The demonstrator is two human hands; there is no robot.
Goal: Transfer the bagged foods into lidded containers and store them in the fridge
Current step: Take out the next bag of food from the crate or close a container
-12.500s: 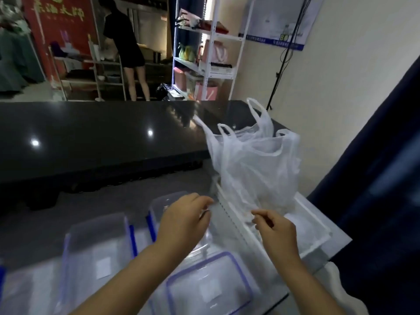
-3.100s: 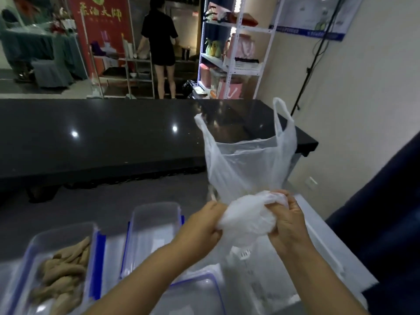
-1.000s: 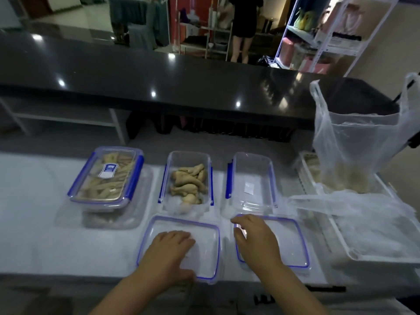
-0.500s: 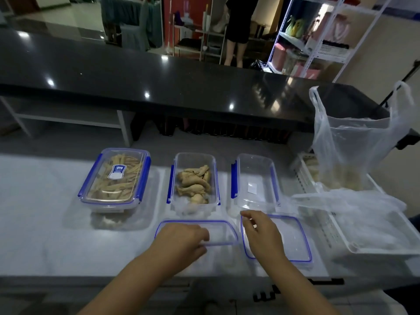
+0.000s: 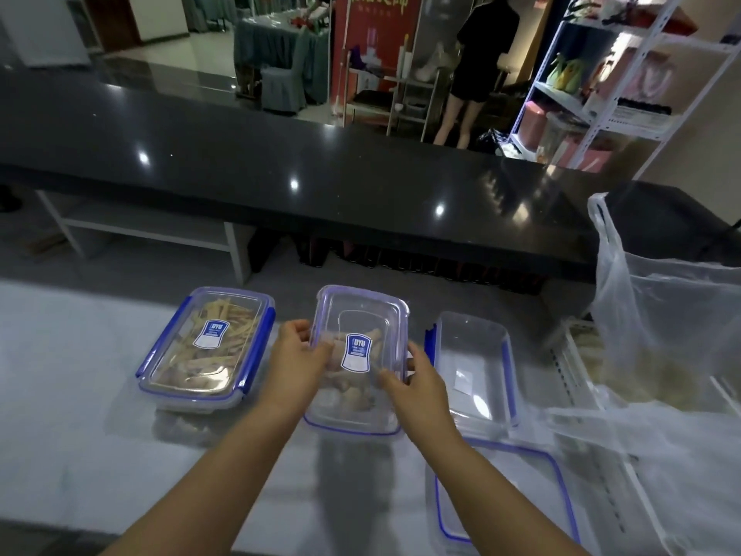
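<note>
Lid hovers tilted over middle container, long axis pointing away from person. Left hand pinches left edge, right hand right edge; closed container left of it.

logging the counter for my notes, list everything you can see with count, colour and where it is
lidded container: 1, clear with blue clips, left on the counter, pale food strips inside
middle container: 1, clear, food pieces inside, under the held lid
held lid: 1, clear with blue trim and a blue label, over the middle container
empty container: 1, clear with blue clips, right of middle
loose lid: 1, clear with blue trim, flat at the near right
plastic bag: 1, translucent white, upright at far right
white tray: 1, under the bag
white counter: 1
left hand: fingers grip the lid's left edge
right hand: fingers grip its right edge
</note>
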